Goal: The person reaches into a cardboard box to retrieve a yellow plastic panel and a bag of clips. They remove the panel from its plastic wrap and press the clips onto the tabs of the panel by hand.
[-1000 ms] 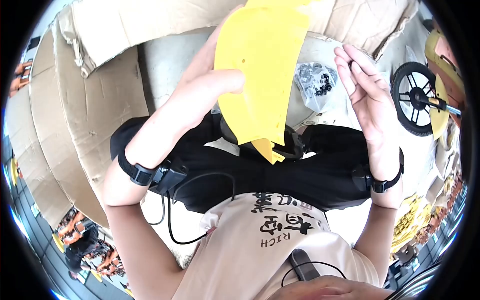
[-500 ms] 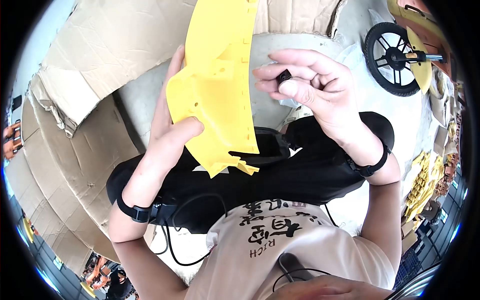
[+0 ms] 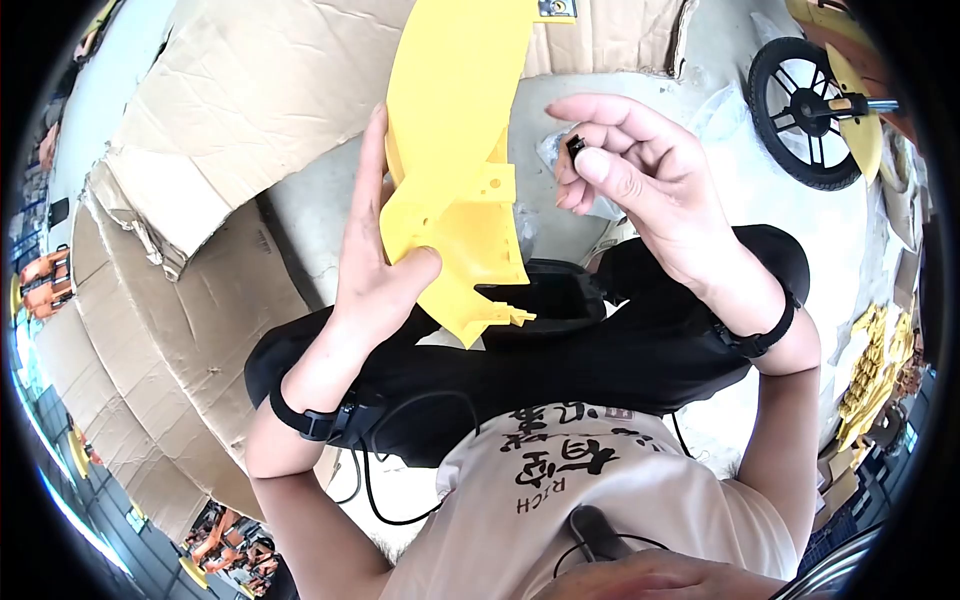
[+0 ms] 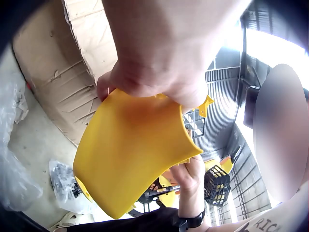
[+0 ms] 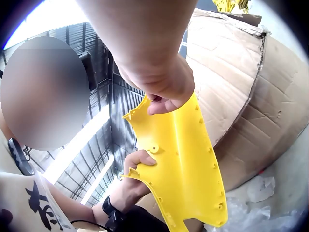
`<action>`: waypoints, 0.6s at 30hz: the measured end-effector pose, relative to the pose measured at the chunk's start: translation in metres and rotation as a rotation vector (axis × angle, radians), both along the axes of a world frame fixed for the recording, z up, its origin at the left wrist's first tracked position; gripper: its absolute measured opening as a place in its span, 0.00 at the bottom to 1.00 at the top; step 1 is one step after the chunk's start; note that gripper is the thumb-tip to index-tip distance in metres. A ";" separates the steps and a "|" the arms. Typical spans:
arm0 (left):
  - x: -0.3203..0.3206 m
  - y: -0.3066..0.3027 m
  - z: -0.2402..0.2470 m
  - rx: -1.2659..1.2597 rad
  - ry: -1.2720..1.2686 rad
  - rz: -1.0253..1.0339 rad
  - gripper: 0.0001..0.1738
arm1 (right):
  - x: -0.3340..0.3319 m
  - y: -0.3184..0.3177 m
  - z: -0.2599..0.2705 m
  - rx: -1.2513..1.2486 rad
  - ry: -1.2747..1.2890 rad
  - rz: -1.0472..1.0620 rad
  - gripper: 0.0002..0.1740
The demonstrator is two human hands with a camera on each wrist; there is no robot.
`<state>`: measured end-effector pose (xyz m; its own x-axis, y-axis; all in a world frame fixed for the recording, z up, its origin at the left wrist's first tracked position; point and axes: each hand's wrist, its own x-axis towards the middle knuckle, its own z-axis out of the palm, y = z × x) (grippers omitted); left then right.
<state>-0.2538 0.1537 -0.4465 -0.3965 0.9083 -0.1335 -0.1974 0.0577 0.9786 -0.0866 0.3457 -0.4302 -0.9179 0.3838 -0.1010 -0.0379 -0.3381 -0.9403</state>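
A curved yellow plastic panel (image 3: 455, 100) is held up in front of me by my left hand (image 3: 385, 270). The left thumb lies on its near face by a small hole, and the fingers go behind its left edge. Tabs and a small raised bracket line the panel's right side and lower end. To the right of it, my right hand (image 3: 650, 180) pinches a small black clip (image 3: 575, 147) between thumb and fingers. In the right wrist view, the panel's inner face (image 5: 186, 145) shows small notches along its edge, and the right hand overlaps its upper end.
Flattened cardboard (image 3: 270, 80) covers the floor at left and ahead. A clear plastic bag of small black parts (image 4: 67, 186) lies on the floor. At right stands a black spoked wheel (image 3: 815, 110). A black container (image 3: 550, 290) sits between the legs.
My right hand came left towards the panel, its straightened fingers bending into a pinch that shows the clip. The left hand turned the panel, bringing its tabbed side into view.
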 end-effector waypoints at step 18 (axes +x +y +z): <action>0.003 -0.001 -0.011 -0.056 0.270 0.058 0.58 | 0.003 -0.010 0.000 -0.022 0.032 0.015 0.14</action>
